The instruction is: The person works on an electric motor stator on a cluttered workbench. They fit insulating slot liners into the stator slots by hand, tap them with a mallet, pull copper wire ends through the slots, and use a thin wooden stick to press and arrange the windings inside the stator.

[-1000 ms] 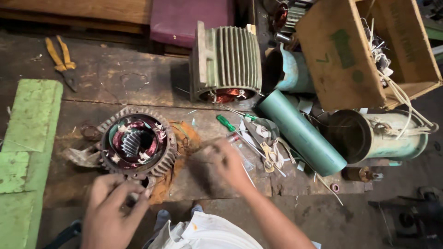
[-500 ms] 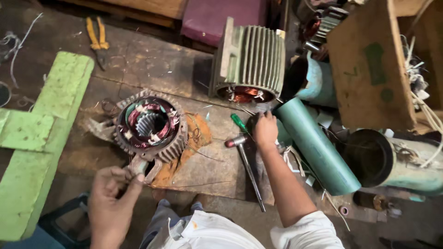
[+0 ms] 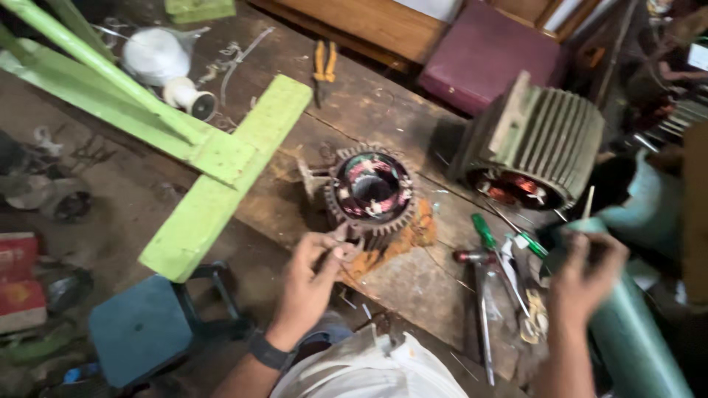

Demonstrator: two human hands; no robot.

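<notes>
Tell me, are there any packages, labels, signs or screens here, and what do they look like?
Red box: far left edge, on the floor, flat and rectangular, red with a pale stripe.
White bag: top left, rounded and crumpled.
No signs or screens show.

Head view, tilted down, bench [image 3: 413, 287] close, somewhat blurred

worn wooden bench [image 3: 413, 284], motor stator [image 3: 371, 189], finned housing [image 3: 542, 144], pliers [image 3: 323, 65], screwdriver [image 3: 484, 231]
</notes>
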